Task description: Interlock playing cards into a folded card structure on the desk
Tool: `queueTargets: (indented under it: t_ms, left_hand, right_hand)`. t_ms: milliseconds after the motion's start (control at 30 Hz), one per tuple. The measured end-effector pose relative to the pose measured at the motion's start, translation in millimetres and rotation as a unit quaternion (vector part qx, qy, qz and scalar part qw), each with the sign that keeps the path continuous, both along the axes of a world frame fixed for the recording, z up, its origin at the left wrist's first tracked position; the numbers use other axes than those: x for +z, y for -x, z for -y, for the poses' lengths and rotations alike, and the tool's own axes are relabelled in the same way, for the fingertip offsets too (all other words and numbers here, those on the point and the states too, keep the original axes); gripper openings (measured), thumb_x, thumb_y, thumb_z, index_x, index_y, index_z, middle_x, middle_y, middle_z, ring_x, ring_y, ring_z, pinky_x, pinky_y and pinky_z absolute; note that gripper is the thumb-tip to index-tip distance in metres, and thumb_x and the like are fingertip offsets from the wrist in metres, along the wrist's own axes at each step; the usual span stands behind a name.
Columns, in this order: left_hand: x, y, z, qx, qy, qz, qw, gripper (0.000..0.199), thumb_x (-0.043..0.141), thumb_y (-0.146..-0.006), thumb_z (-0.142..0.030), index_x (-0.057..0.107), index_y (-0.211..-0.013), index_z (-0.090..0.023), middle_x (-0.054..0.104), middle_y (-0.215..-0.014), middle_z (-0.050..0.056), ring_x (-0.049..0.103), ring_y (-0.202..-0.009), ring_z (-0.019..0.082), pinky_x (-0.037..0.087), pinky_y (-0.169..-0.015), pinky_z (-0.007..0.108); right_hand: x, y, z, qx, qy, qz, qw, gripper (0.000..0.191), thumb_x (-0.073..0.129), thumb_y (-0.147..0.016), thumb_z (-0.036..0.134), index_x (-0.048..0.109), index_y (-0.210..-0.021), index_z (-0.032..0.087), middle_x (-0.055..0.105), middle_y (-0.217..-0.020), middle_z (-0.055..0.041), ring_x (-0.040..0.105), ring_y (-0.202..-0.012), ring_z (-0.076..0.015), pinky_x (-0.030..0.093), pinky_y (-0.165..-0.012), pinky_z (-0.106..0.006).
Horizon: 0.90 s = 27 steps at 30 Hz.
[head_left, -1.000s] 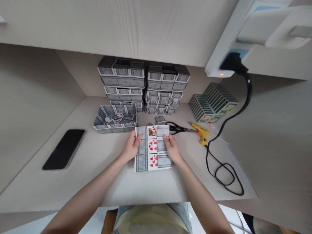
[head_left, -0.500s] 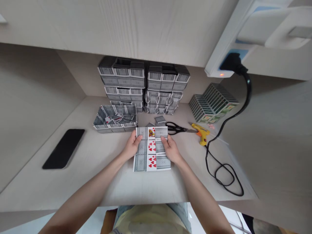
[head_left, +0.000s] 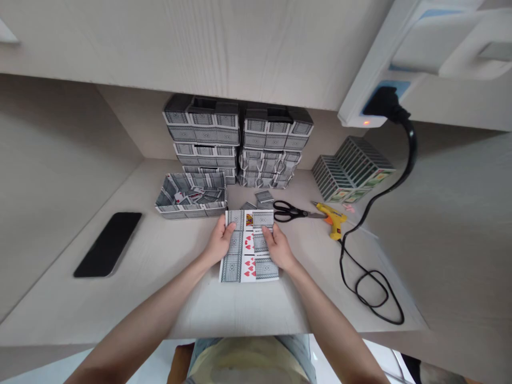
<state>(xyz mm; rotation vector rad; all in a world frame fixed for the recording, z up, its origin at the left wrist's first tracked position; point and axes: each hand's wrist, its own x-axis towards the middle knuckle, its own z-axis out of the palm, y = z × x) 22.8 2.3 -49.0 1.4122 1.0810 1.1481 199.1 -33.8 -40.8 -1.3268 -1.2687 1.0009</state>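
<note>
Gripping a playing-card panel (head_left: 248, 256) by opposite edges with left fingers (head_left: 229, 231) and right fingers (head_left: 268, 235), near black scissors (head_left: 300, 213) beyond the latter.

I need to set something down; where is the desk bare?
Bare desk shows between the phone and left hand, and between the right hand and the black cord. It's crowded beyond the hands and card panel: card box, loose cards, scissors and glue gun.
</note>
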Motion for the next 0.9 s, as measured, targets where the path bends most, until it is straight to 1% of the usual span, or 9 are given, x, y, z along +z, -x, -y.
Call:
queueTargets:
  t_ms: [267,367,433,500,600,667,733,800,900]
  left_hand:
    - [0.8,-2,1,0.025,0.003,-0.009,1.0,0.027,0.046,-0.082,-0.039,0.048,-0.099,-0.019,0.06,-0.1,0.005,0.056,-0.093,0.019,0.041,-0.084,0.035]
    - [5.9,-3,1,0.021,0.036,0.024,0.999,0.031,0.05,-0.079,-0.041,0.049,-0.102,-0.019,0.06,-0.102,0.005,0.056,-0.096,0.02,0.042,-0.083,0.034]
    - [10.3,-3,2,0.002,0.066,0.054,0.996,0.034,0.053,-0.077,-0.04,0.05,-0.103,-0.018,0.061,-0.102,0.005,0.056,-0.096,0.02,0.044,-0.08,0.033]
    - [14.1,-3,4,-0.023,0.093,0.076,0.993,0.035,0.057,-0.075,-0.039,0.05,-0.102,-0.018,0.063,-0.097,0.005,0.058,-0.09,0.019,0.046,-0.075,0.031]
    - [16.8,-4,8,-0.054,0.133,0.08,0.986,0.036,0.061,-0.071,-0.039,0.047,-0.097,-0.019,0.063,-0.082,0.001,0.06,-0.069,0.016,0.047,-0.062,0.028]
    - [16.0,-6,10,-0.057,0.14,0.075,0.986,0.035,0.06,-0.072,-0.04,0.044,-0.095,-0.02,0.062,-0.075,-0.001,0.058,-0.06,0.014,0.045,-0.055,0.026]
    - [13.9,-8,11,-0.031,0.111,0.076,0.99,0.035,0.057,-0.074,-0.042,0.041,-0.097,-0.02,0.061,-0.075,-0.001,0.057,-0.06,0.013,0.045,-0.055,0.025]
    - [11.2,-9,11,0.016,0.07,0.081,0.994,0.035,0.053,-0.077,-0.043,0.038,-0.101,-0.021,0.061,-0.079,-0.001,0.057,-0.062,0.012,0.046,-0.057,0.025]
    - [7.8,-8,12,0.064,0.039,0.075,0.994,0.034,0.05,-0.079,-0.042,0.036,-0.104,-0.023,0.061,-0.084,0.001,0.059,-0.069,0.013,0.047,-0.064,0.028]
  right_hand:
    - [-0.4,6,0,-0.024,-0.014,-0.005,1.0,0.023,0.048,-0.08,0.042,0.056,-0.09,0.022,0.062,-0.073,0.0,0.056,-0.071,-0.0178,0.044,-0.075,-0.031]
    - [2.8,6,-2,-0.029,-0.013,-0.02,0.999,0.024,0.049,-0.08,0.044,0.056,-0.089,0.022,0.063,-0.075,-0.0004,0.056,-0.07,-0.0176,0.045,-0.071,-0.03]
    - [4.7,5,-2,-0.039,-0.012,-0.026,0.999,0.024,0.049,-0.08,0.044,0.056,-0.089,0.022,0.063,-0.076,-0.0004,0.056,-0.069,-0.017,0.045,-0.068,-0.029]
    - [6.2,3,-2,-0.056,-0.01,-0.03,0.998,0.025,0.049,-0.08,0.044,0.055,-0.089,0.022,0.064,-0.079,-0.0008,0.056,-0.069,-0.0166,0.045,-0.067,-0.029]
    - [8.5,-2,-3,-0.09,-0.014,-0.054,0.994,0.026,0.051,-0.079,0.044,0.053,-0.091,0.021,0.065,-0.085,-0.0019,0.058,-0.074,-0.0166,0.045,-0.07,-0.029]
    - [10.9,-3,-3,-0.102,-0.016,-0.083,0.991,0.027,0.052,-0.078,0.045,0.053,-0.091,0.021,0.065,-0.087,-0.002,0.058,-0.078,-0.0167,0.045,-0.073,-0.029]
    - [13.8,-3,-3,-0.083,-0.009,-0.111,0.99,0.028,0.053,-0.077,0.045,0.054,-0.091,0.021,0.065,-0.09,-0.0021,0.059,-0.081,-0.0173,0.046,-0.075,-0.03]
    - [15.5,-1,-1,-0.035,0.007,-0.13,0.991,0.031,0.054,-0.076,0.045,0.056,-0.094,0.02,0.065,-0.095,-0.0027,0.059,-0.086,-0.0184,0.046,-0.078,-0.03]
    - [13.4,4,1,0.003,0.019,-0.125,0.992,0.033,0.053,-0.077,0.045,0.058,-0.098,0.021,0.065,-0.1,-0.0032,0.059,-0.091,-0.0199,0.046,-0.08,-0.032]
